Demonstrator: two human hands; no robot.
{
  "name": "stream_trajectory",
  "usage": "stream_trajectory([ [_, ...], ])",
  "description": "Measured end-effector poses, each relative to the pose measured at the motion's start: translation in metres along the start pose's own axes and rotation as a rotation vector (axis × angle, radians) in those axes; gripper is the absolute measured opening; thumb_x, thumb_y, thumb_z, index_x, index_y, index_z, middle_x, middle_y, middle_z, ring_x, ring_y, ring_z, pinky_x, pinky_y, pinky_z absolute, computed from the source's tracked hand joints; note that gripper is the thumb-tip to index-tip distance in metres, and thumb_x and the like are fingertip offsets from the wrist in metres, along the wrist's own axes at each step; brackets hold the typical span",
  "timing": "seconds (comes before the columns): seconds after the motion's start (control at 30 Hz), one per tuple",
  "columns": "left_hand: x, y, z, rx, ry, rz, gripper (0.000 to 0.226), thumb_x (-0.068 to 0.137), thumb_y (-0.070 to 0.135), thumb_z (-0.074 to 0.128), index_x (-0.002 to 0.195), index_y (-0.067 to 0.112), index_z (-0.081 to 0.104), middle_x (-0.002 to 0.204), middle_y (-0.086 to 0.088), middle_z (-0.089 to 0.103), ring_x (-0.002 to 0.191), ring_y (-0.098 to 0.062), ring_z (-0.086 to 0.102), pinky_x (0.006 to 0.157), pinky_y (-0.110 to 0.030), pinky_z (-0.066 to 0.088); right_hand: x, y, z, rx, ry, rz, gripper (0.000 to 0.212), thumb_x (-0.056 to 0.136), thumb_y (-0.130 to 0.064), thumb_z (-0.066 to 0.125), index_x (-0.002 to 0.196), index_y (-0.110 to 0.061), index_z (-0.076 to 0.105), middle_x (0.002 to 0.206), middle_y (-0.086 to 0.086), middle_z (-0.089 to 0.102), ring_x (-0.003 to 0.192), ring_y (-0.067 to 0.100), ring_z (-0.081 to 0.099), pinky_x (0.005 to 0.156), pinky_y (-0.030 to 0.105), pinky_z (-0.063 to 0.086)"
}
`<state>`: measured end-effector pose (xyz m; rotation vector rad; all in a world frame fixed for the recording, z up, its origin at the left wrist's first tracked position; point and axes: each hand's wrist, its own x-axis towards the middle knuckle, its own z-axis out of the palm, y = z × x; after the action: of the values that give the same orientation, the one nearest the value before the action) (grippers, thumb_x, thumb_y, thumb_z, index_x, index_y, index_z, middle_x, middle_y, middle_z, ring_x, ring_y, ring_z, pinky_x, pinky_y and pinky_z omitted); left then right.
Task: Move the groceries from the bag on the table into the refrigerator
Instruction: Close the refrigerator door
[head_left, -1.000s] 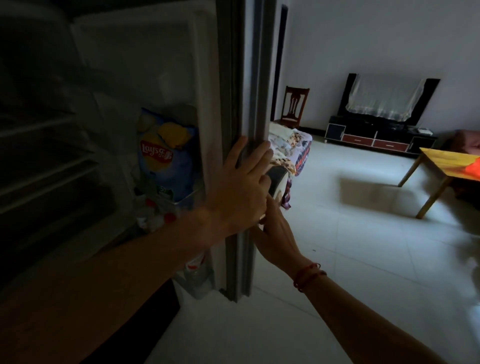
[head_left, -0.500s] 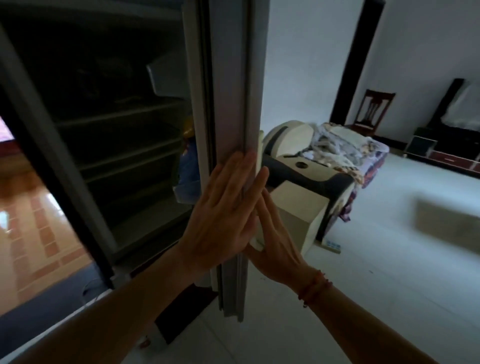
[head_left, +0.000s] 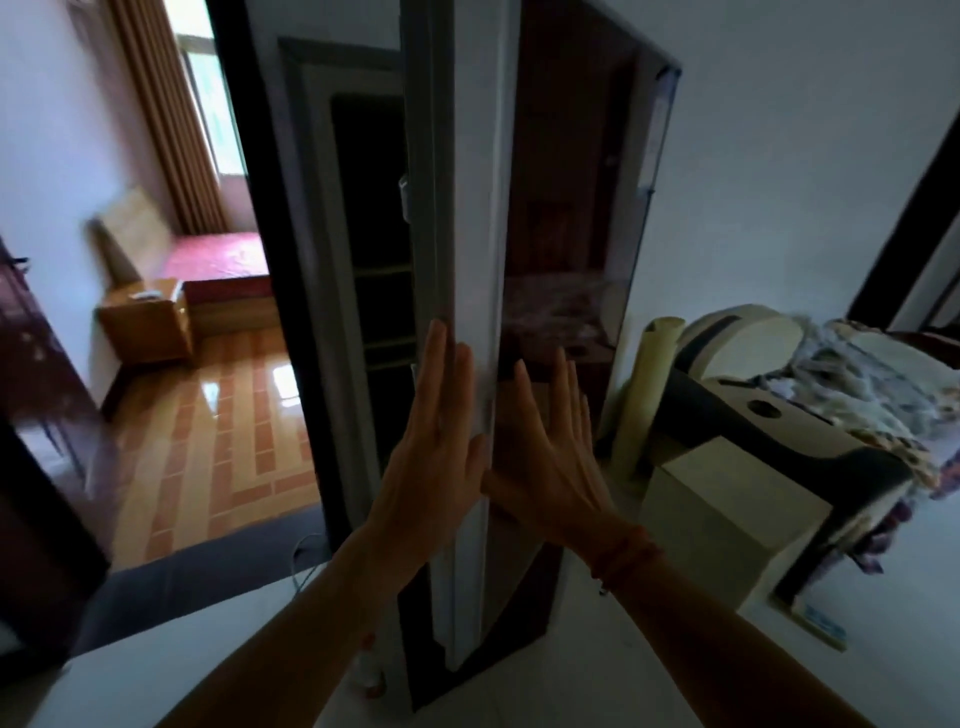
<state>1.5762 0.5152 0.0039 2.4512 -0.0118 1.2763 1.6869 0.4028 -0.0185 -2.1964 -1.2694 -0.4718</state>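
Head view is showing me the refrigerator door (head_left: 475, 260) edge-on, standing nearly upright down the middle of the frame, with a dark gap between its pale edge and the refrigerator (head_left: 374, 234) cabinet to the left, where I am making out dim shelves. The door's dark, glossy front is facing right and is reflecting the room. To the right of the door there is open white floor (head_left: 675, 675) before a cream and black massage chair (head_left: 753, 415) piled with a patterned blanket (head_left: 872, 374); to the left a doorway is opening onto a room with shiny orange tiles.

The left hand (head_left: 434, 452) is lying flat, fingers straight and together, pressing against the door's pale edge. The right hand (head_left: 550, 457) is spread flat, fingers slightly fanned, resting on the dark front just beside that edge, its thumb touching the left hand. Neither hand is gripping anything. A red cord bracelet (head_left: 623, 551) is sitting on the right wrist.

I am seeing no groceries, bag or table in this frame. In the far room a wooden nightstand (head_left: 143, 322) is standing beside a bed with a red cover (head_left: 223, 254), under tan curtains (head_left: 166, 119).
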Motion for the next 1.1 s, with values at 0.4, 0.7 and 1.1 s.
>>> stream_trajectory([
  [0.4, 0.028, -0.085, -0.010, 0.122, 0.123, -0.201, 0.106, 0.087, 0.003, 0.066, 0.152, 0.021, -0.016, 0.157, 0.007, -0.033, 0.148, -0.011, -0.019, 0.112, -0.019, 0.030, 0.096, -0.011, 0.048, -0.049, -0.040, -0.070, 0.088, 0.087, -0.072, 0.031, 0.150, -0.040, -0.021, 0.159, 0.017, -0.027, 0.147, 0.037, -0.022, 0.118, 0.058, 0.002],
  [0.7, 0.057, -0.155, -0.015, 0.326, 0.105, -0.351, 0.104, 0.087, 0.003, 0.066, 0.154, 0.010, -0.013, 0.158, 0.003, -0.030, 0.146, -0.009, -0.022, 0.117, -0.029, 0.011, 0.147, -0.027, 0.086, -0.065, -0.047, -0.076, 0.089, 0.092, -0.055, 0.049, 0.154, -0.034, -0.011, 0.158, 0.022, -0.026, 0.146, 0.042, -0.021, 0.116, 0.064, 0.013],
  [1.1, 0.076, -0.194, -0.026, 0.341, -0.025, -0.358, 0.105, 0.084, -0.004, 0.065, 0.153, 0.006, -0.013, 0.161, -0.010, -0.022, 0.150, -0.029, -0.009, 0.120, -0.033, 0.022, 0.178, -0.031, 0.113, -0.164, -0.028, -0.060, 0.104, 0.080, -0.042, 0.066, 0.156, -0.028, -0.004, 0.157, 0.031, -0.017, 0.145, 0.051, -0.011, 0.116, 0.061, 0.022],
])
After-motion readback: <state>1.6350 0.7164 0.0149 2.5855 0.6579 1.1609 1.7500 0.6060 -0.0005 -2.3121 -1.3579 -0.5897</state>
